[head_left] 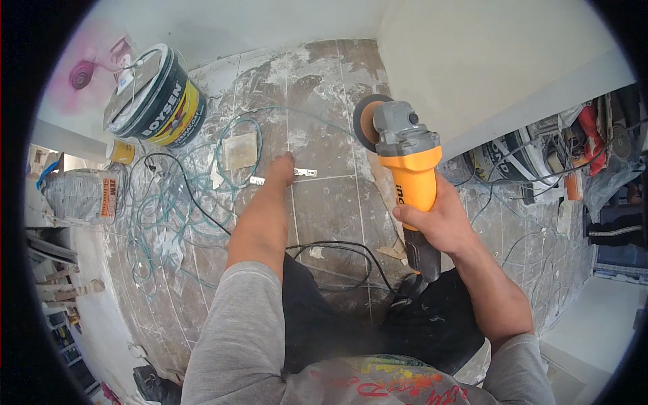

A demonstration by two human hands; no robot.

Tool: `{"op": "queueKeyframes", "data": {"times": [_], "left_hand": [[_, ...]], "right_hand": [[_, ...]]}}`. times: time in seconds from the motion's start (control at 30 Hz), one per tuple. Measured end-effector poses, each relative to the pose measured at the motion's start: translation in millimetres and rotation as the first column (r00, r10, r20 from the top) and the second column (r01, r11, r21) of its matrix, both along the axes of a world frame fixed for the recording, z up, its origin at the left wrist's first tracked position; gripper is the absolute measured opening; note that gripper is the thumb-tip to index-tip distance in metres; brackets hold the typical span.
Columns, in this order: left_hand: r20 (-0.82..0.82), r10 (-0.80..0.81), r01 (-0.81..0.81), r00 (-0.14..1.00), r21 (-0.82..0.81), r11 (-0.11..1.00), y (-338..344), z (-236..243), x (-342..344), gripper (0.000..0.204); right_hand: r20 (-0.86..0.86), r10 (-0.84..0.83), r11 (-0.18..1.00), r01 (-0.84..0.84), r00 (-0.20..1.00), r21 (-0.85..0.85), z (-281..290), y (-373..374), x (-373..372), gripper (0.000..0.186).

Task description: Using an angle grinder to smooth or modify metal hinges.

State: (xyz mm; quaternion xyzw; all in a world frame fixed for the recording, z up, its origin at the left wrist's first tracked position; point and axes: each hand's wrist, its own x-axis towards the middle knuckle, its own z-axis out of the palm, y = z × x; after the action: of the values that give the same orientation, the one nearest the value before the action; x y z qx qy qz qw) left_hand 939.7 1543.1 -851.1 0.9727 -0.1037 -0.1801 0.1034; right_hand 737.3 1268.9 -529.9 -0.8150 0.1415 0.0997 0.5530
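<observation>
Ideally the right hand, fingers wrapped round the orange-bodied grey-headed angle grinder, steadies it while the left hand, fingers hidden, pins the small white metal strip at nine o'clock.

In my right grip is an angle grinder with orange body, grey head and black handle end, above the brown floor tiles stained white, near teal and black cables and a black-yellow bucket.
</observation>
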Motion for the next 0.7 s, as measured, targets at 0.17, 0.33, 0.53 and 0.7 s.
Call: {"op": "queueKeyframes", "data": {"times": [0.17, 0.33, 0.53, 0.7], "left_hand": [[-0.285, -0.217, 0.277, 0.934, 0.192, 0.941, -4.0, 44.6, 1.6, 0.037], [-0.473, 0.326, -0.550, 0.818, -0.478, 0.685, 10.1, 150.4, 16.2, 0.033], [-0.697, 0.114, -0.672, 0.708, -0.715, -0.196, -22.2, 206.6, 1.7, 0.017], [-0.828, 0.087, -0.806, 0.554, -0.559, -0.194, -34.0, 141.8, -1.1, 0.016]], "right_hand": [[0.044, -0.004, 0.994, -0.001, 0.999, 0.107, -15.3, -19.0, 2.8, 0.052], [0.090, -0.006, 0.999, 0.009, 0.996, -0.032, -19.4, -30.7, 6.3, 0.051], [0.063, -0.048, 0.998, 0.045, 0.997, 0.042, -16.8, -34.5, 16.0, 0.050], [0.079, -0.046, 0.998, 0.048, 0.996, -0.027, -20.8, -47.9, 11.3, 0.050]]}}
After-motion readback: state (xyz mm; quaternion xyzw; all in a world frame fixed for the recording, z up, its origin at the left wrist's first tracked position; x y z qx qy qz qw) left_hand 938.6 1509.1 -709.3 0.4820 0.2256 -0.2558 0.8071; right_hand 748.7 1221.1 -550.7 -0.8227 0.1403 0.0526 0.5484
